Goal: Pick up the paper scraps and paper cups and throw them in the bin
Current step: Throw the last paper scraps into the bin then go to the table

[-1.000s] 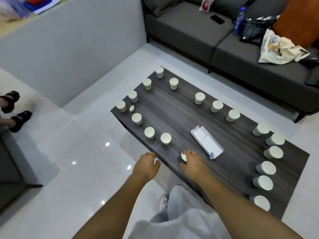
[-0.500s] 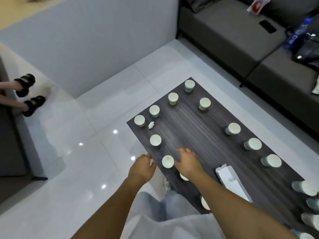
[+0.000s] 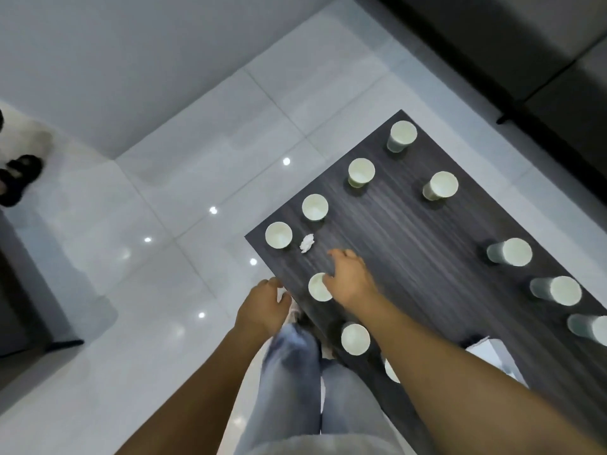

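Crumpled paper scrap lies at ten o'clock from the open right hand, apparently reaching for it over a paper cup, while the left hand hangs loosely curled, empty.

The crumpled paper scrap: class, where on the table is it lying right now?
In the head view, the crumpled paper scrap lies near the table's left corner, beside the corner cup and just beyond the right hand.

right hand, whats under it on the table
A paper cup stands partly under the right hand; only its left rim shows. The rest of the cup and the table beneath the palm are covered. A paper scrap lies just beyond the fingers.
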